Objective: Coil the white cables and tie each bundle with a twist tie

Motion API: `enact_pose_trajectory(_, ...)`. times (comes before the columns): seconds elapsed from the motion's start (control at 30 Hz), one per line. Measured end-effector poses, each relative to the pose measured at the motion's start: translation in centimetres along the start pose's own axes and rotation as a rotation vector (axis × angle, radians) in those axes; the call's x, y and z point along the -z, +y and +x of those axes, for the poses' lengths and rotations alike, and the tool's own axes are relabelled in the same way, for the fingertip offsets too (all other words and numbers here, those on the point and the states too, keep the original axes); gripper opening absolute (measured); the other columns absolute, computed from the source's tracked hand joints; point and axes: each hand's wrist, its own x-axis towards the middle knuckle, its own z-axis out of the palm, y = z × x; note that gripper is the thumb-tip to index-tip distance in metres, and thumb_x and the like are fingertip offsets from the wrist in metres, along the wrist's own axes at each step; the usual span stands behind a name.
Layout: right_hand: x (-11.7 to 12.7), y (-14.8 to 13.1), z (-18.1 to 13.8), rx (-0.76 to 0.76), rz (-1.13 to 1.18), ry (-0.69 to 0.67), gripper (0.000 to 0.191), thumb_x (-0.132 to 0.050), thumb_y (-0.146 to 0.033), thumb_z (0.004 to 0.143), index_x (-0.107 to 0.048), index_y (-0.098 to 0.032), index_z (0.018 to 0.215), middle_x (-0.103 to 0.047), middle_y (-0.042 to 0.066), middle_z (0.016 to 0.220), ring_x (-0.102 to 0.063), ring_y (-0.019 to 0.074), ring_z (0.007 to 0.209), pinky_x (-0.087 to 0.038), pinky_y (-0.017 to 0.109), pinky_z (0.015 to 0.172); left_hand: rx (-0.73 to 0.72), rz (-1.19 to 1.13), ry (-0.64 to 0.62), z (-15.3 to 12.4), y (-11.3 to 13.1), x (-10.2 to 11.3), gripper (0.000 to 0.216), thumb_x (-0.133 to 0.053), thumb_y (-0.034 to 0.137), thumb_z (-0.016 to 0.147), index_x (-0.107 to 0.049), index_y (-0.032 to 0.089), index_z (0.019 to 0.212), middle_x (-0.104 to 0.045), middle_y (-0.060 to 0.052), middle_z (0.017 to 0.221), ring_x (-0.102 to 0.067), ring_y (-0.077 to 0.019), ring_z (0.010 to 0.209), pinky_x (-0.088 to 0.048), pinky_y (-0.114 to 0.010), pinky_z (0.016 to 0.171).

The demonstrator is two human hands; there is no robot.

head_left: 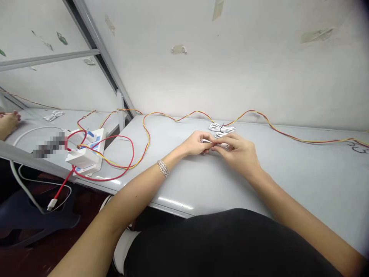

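Observation:
My left hand point(196, 143) is closed on a white cable point(205, 141), part of which shows between thumb and fingers. Fingertip to fingertip with it, my right hand point(240, 153) pinches at the same cable, and a pale end piece shows under its fingers. Exactly what sits between the two sets of fingertips is hidden. Just behind my hands, a coiled white cable bundle point(221, 127) lies on the grey table point(178, 177), bound at its middle with a dark tie. Its near part is partly covered by my right hand.
Twisted red-yellow wire point(196, 112) runs along the wall. At left, a power strip point(99, 154) carries plugs and looping red wires. Another white cable bundle point(53, 115) and another person's hand point(10, 120) are beyond the metal frame point(100, 57). A red cable's plug point(52, 204) hangs below the table edge.

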Motion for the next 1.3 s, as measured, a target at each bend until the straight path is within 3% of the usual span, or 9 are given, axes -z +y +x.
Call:
enact_pose_trajectory(0.37, 0.1, -0.5, 0.1, -0.135, 0.054, 0.013, 0.003, -0.078, -0.023, 0.079, -0.080, -0.024, 0.080, -0.077, 0.005, 0.092, -0.064, 0.0174, 0.067, -0.052, 0.035, 0.072, -0.036, 0.023, -0.001, 0.0, -0.2, 0.0, 0.004, -0.068, 0.015, 0.086, -0.068, 0.011, 0.084, -0.063, 0.000, 0.063, -0.057, -0.0092, 0.055, -0.046, -0.023, 0.057)
enact_pose_trajectory(0.57, -0.1, -0.1, 0.0, -0.145, 0.051, 0.046, 0.003, -0.076, -0.023, 0.081, -0.079, -0.022, 0.079, -0.078, 0.006, 0.092, -0.066, 0.0188, 0.069, -0.053, 0.036, 0.073, 0.016, -0.066, 0.030, 0.3, -0.7, -0.1, 0.020, -0.074, 0.029, 0.090, -0.069, 0.010, 0.088, -0.070, -0.004, 0.075, -0.065, -0.0104, 0.061, -0.051, -0.023, 0.060)
enact_pose_trajectory(0.7, -0.3, 0.1, 0.0, -0.156, 0.063, 0.068, 0.009, -0.075, -0.030, 0.081, -0.075, -0.023, 0.075, -0.077, 0.006, 0.091, -0.067, 0.0201, 0.070, -0.055, 0.038, 0.071, 0.032, -0.135, 0.052, 0.4, -0.8, -0.2, 0.023, -0.082, 0.029, 0.085, -0.069, 0.010, 0.089, -0.073, -0.006, 0.079, -0.067, -0.0119, 0.064, -0.055, -0.026, 0.064)
enact_pose_trajectory(0.93, -0.3, -0.4, 0.1, -0.214, 0.170, 0.131, 0.012, -0.079, -0.030, 0.079, -0.073, -0.022, 0.071, -0.076, 0.008, 0.091, -0.071, 0.0244, 0.085, -0.058, 0.037, 0.072, -0.029, -0.245, 0.049, 0.5, -0.9, 0.1, 0.046, -0.091, 0.048, 0.071, -0.068, 0.010, 0.084, -0.073, -0.005, 0.076, -0.069, -0.0151, 0.069, -0.057, -0.032, 0.070)
enact_pose_trajectory(1.3, -0.6, -0.7, 0.1, -0.247, 0.145, 0.086, 0.013, -0.074, -0.032, 0.079, -0.069, -0.022, 0.072, -0.074, 0.007, 0.086, -0.069, 0.0229, 0.081, -0.057, 0.036, 0.071, 0.078, -0.283, 0.002, 0.2, -1.0, 1.2, 0.047, -0.098, 0.024, 0.058, -0.063, 0.012, 0.087, -0.072, -0.002, 0.081, -0.067, -0.0109, 0.073, -0.050, -0.025, 0.073)
